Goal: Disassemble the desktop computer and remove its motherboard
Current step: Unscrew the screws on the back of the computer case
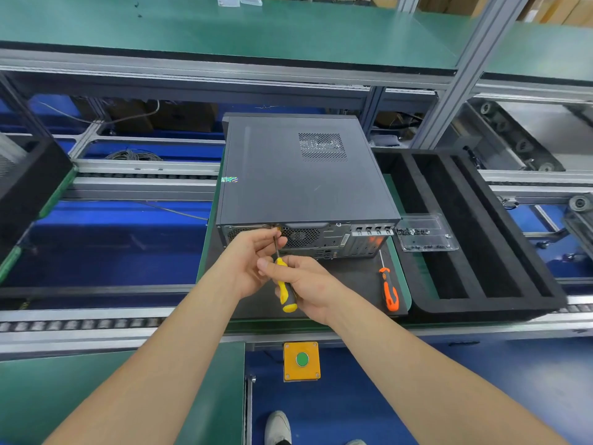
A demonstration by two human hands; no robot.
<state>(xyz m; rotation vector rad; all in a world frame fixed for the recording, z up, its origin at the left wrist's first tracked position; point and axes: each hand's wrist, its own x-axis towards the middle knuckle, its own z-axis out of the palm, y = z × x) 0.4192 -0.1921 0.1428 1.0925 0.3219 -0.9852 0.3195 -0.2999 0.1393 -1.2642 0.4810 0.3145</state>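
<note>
The computer (298,175) lies on its side on the worktop (353,277), just beyond both hands, with its back panel facing the person and its cover on. The motherboard is not visible and is presumably under that cover.

The step in hand looks like loosening a cover screw at the top edge of the back panel. To do it well, the tip should sit squarely in the screw head and the shaft should line up with the screw. Push firmly inward while turning so the tip does not slip and chew the head. A clear tray (423,232) holding small dark parts sits to the right of the hands and would suit the freed screw.

The right hand (308,284) grips the handle of the yellow screwdriver (285,290), fingers wrapped round it and thumb near the collar. The left hand (253,255), just ahead of it, pinches the thin shaft close to the tip and steadies it against the panel. Both forearms reach forward and converge. An orange screwdriver (390,289) lies to the right of the right hand.
</note>
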